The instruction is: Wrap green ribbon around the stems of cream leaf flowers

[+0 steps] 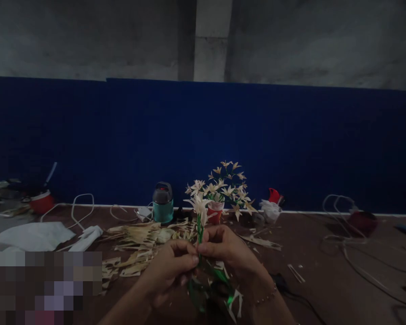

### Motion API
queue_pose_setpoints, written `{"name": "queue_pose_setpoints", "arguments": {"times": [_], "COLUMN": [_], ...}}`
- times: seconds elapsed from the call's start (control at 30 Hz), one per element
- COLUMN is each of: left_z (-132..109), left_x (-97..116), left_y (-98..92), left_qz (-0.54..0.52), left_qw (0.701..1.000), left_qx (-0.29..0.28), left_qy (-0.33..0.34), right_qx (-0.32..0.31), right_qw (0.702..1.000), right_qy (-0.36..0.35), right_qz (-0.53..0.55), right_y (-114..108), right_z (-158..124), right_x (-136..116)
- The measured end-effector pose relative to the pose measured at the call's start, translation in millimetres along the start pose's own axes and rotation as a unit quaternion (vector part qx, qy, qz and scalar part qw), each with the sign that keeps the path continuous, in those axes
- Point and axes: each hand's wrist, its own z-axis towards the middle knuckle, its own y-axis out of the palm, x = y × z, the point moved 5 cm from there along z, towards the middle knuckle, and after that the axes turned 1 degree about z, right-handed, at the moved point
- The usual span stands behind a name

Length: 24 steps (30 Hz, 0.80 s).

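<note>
Between my two hands stands an upright artificial flower stem [200,225], its pale petals [199,204] at the top and green wrapping below. The fingertips of my left hand [177,264] pinch the stem low down from the left. My right hand [225,248] pinches it from the right, slightly higher. Beneath my hands lie shiny green strips [223,276] and dark round shapes that I cannot make out. Just behind, a red and white cup [215,212] holds a bunch of similar pale flowers [228,191] on green stems.
Dried husk-like pieces [135,237] are spread left of my hands. A teal jar with a dark top [163,204] stands near the blue panel [122,135]. White plastic [34,235] and a red container [42,202] lie left; white cable [338,238] and a dark red object [362,223] lie right.
</note>
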Motion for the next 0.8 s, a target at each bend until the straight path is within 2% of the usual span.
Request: {"name": "queue_pose_setpoints", "arguments": {"times": [0.17, 0.23, 0.47, 0.6, 0.8], "left_z": [2.3, 3.3, 8.1, 9.1, 8.6], "left_x": [7.8, 9.6, 3.4, 2.7, 7.6], "left_y": [-7.6, -9.8, -8.1, -6.4, -10.2], "left_qz": [0.155, 0.186, 0.151, 0.148, 0.253], "left_qw": [0.987, 0.979, 0.986, 0.987, 0.957], "left_qx": [0.048, 0.071, 0.063, 0.035, 0.074], "left_qy": [0.019, 0.032, 0.042, 0.050, 0.120], "right_qx": [0.074, 0.086, 0.123, 0.126, 0.166], "right_qw": [0.993, 0.991, 0.980, 0.976, 0.953], "right_qy": [-0.009, -0.012, -0.004, -0.002, 0.003], "right_qz": [-0.089, -0.104, -0.155, -0.179, -0.253], "right_y": [-4.3, -5.4, -10.1, -9.7, -10.8], "right_z": [1.0, 1.6, 3.1, 3.7, 5.0], "right_x": [-4.4, -3.7, -1.5, -1.7, -1.9]}}
